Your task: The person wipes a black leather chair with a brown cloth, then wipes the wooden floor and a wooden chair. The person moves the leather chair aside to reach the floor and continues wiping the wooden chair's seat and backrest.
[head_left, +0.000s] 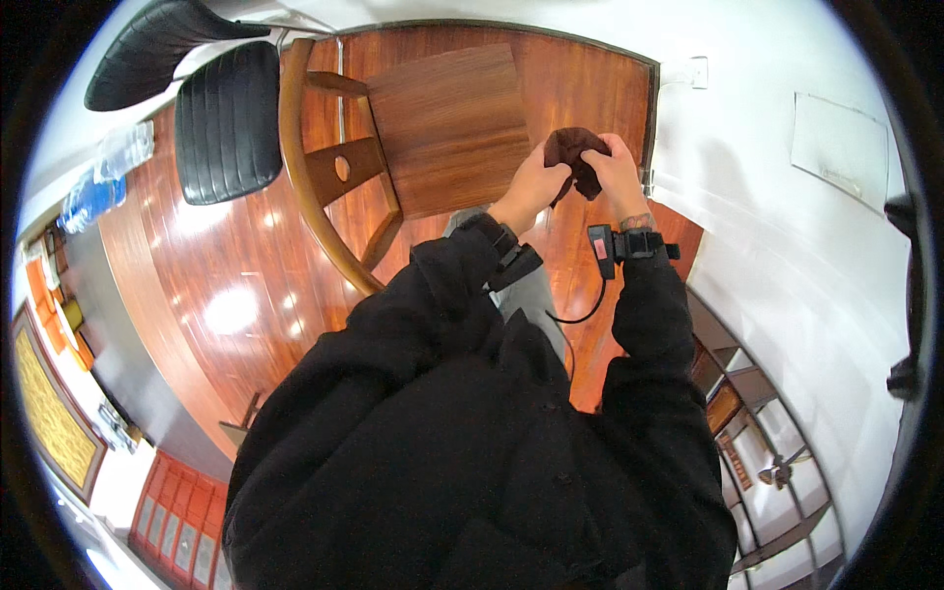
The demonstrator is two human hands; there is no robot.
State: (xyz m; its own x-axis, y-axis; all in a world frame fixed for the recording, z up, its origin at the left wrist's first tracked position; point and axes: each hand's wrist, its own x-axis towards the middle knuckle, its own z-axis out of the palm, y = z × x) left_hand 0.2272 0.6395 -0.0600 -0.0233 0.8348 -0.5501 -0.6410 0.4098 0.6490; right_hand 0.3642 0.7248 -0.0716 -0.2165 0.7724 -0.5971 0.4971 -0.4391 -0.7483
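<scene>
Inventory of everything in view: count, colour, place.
Cloth: 1, dark brown, between both hands
Wooden chair: 1, brown, upper centre
Padded chair: 1, black, upper left
Plastic bottles: at least 2, clear and blue, left
Wall outlet: 1, white, upper right
Wall panel: 1, white, right
Shelf unit: 1, dark-framed, lower right
Drawer cabinet: 1, red and grey, lower left
Framed panel: 1, yellow, left
Floor: 1, reddish wood, below chairs
Wrist devices: 2, black, one per wrist
Sleeves: 2, black, centre
Trousers: 1, grey, centre
Left hand: 1, bare, gripping cloth
Right hand: 1, bare, gripping cloth
</scene>
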